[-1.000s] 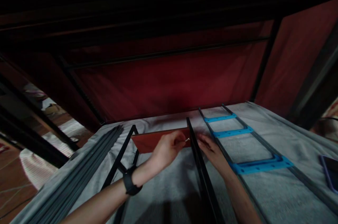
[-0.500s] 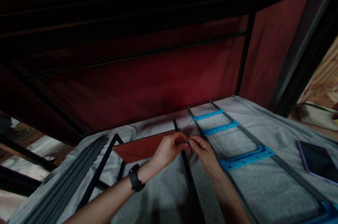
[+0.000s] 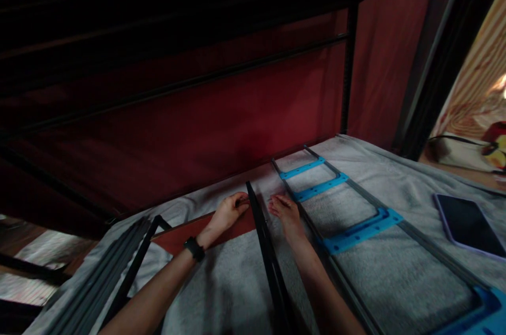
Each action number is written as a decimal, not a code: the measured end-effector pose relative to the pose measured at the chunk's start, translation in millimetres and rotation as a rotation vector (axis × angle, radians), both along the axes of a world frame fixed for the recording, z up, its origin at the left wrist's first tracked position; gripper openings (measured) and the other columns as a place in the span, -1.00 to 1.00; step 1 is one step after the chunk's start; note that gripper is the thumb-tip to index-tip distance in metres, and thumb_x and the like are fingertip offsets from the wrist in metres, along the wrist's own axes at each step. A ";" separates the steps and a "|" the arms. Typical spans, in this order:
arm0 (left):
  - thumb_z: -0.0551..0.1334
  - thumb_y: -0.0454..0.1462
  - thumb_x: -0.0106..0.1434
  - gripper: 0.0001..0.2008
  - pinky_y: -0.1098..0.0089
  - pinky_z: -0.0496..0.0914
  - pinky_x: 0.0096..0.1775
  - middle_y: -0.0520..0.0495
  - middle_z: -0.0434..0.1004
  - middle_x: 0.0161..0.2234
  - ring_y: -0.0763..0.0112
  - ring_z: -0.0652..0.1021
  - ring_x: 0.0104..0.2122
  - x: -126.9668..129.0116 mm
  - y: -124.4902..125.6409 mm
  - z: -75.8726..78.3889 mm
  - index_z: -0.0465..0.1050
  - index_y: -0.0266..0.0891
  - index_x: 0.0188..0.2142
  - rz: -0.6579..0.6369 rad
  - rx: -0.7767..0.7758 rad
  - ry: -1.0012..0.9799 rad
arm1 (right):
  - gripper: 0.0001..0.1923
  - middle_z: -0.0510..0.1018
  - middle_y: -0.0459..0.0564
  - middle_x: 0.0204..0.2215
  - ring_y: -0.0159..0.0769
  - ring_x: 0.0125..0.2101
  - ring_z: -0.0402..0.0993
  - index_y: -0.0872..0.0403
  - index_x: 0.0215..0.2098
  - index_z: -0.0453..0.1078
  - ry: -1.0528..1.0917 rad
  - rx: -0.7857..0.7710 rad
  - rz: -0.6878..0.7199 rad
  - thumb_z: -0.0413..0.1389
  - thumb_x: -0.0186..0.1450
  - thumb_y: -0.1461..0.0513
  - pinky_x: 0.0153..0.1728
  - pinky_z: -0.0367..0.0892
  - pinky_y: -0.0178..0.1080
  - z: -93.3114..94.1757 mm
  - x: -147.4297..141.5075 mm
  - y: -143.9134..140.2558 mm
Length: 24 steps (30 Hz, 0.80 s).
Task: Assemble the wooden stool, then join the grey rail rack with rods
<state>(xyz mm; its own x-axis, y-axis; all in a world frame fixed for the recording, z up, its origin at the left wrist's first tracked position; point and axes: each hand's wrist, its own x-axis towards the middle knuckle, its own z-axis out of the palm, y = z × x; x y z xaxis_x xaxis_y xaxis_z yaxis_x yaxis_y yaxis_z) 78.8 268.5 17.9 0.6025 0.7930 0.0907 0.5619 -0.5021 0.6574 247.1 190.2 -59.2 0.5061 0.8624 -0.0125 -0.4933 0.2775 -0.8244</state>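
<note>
My left hand [image 3: 231,211], a dark watch [image 3: 194,248] on its wrist, is closed with curled fingertips at the left side of a long black bar [image 3: 264,245]. It lies over the far edge of a reddish-brown panel [image 3: 240,225]; what its fingers hold, if anything, is hidden. Across the bar, my right hand [image 3: 285,213] has its fingers pressed together near the bar's right side. A tiny item seems to show at its fingertips, too small to name. The panel reaches from the bar to a black frame [image 3: 130,277] at the left.
A grey cloth [image 3: 221,282] covers the surface. On the right are grey rails joined by blue crosspieces [image 3: 361,229], and a phone [image 3: 470,224]. Grey rods [image 3: 103,277] lie in a bundle at the left. A red wall [image 3: 221,124] with dark bars stands behind.
My hands, which met at a pinch over the bar, have drawn apart to either side of it. The bar looks turned, showing a wider face. The view has shifted slightly right.
</note>
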 end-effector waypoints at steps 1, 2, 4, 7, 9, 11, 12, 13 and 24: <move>0.21 -0.23 0.24 -0.74 0.28 0.44 -0.06 -0.13 0.64 -0.18 0.24 0.59 -0.18 1.4 -0.6 0.3 0.54 -0.25 -0.11 0.016 0.013 0.020 | -0.54 0.59 -0.01 -0.44 -0.21 -0.38 0.56 0.08 -0.33 0.51 0.050 -0.019 -0.006 0.33 0.00 -0.09 -0.28 0.52 -0.12 1.0 -3.4 4.9; 0.20 -0.21 0.25 -0.74 0.29 0.44 -0.08 -0.12 0.65 -0.20 0.25 0.59 -0.20 2.3 -0.9 0.6 0.55 -0.24 -0.12 0.032 0.027 0.038 | -0.55 0.59 -0.01 -0.44 -0.21 -0.38 0.56 0.09 -0.33 0.52 0.088 -0.033 -0.004 0.34 -0.01 -0.07 -0.29 0.52 -0.14 2.1 -6.7 9.7; 0.19 -0.18 0.28 -0.73 0.30 0.44 -0.09 -0.10 0.65 -0.21 0.25 0.59 -0.21 2.9 -0.8 0.5 0.56 -0.23 -0.11 0.046 0.053 0.065 | -0.57 0.59 0.00 -0.43 -0.22 -0.37 0.57 0.10 -0.32 0.52 0.114 -0.038 0.011 0.32 0.00 -0.04 -0.29 0.51 -0.16 4.1 -13.1 18.6; 0.18 -0.17 0.29 -0.71 0.31 0.44 -0.09 -0.09 0.65 -0.19 0.26 0.59 -0.21 2.1 -0.3 -1.5 0.56 -0.21 -0.09 0.044 0.077 0.083 | -0.62 0.60 -0.02 -0.43 -0.23 -0.37 0.57 0.09 -0.32 0.52 0.105 -0.031 0.037 0.28 0.03 -0.02 -0.30 0.51 -0.18 5.3 -20.5 29.3; 0.17 -0.18 0.30 -0.72 0.32 0.43 -0.08 -0.09 0.65 -0.17 0.27 0.59 -0.20 1.4 -0.6 -2.9 0.56 -0.21 -0.08 0.034 0.086 0.083 | -0.66 0.59 -0.05 -0.45 -0.24 -0.40 0.56 0.07 -0.34 0.52 0.088 -0.023 0.057 0.26 0.05 0.00 -0.31 0.51 -0.18 5.0 -24.1 34.1; 0.16 -0.19 0.31 -0.71 0.33 0.42 -0.06 -0.09 0.64 -0.13 0.27 0.59 -0.16 0.6 -1.9 -3.8 0.55 -0.20 -0.07 0.008 0.093 0.068 | -0.68 0.58 -0.06 -0.47 -0.24 -0.43 0.55 0.07 -0.35 0.52 0.063 -0.006 0.070 0.24 0.06 0.01 -0.33 0.50 -0.17 4.0 -26.9 37.1; 0.16 -0.20 0.31 -0.71 0.33 0.42 -0.04 -0.09 0.64 -0.11 0.27 0.59 -0.14 0.2 -2.8 -4.1 0.55 -0.19 -0.06 -0.006 0.095 0.059 | -0.69 0.58 -0.06 -0.48 -0.24 -0.44 0.55 0.06 -0.36 0.52 0.046 0.002 0.070 0.23 0.07 0.01 -0.33 0.50 -0.17 3.5 -27.8 37.9; 0.15 -0.20 0.32 -0.71 0.32 0.41 -0.02 -0.09 0.64 -0.09 0.26 0.59 -0.12 -0.2 -3.6 -4.3 0.55 -0.19 -0.04 -0.013 0.097 0.054 | -0.70 0.58 -0.07 -0.48 -0.24 -0.45 0.54 0.05 -0.36 0.52 0.021 0.006 0.068 0.22 0.08 0.01 -0.34 0.50 -0.17 3.0 -28.4 38.3; 0.20 -0.22 0.27 -0.69 0.31 0.43 -0.05 -0.07 0.65 -0.08 0.20 0.59 -0.11 -0.6 0.4 -5.8 0.60 -0.15 -0.05 0.072 0.072 0.104 | -0.75 0.59 -0.07 -0.46 -0.28 -0.46 0.51 0.01 -0.36 0.52 -0.534 -0.073 0.089 0.08 0.23 0.06 -0.34 0.45 -0.22 10.4 -10.5 33.4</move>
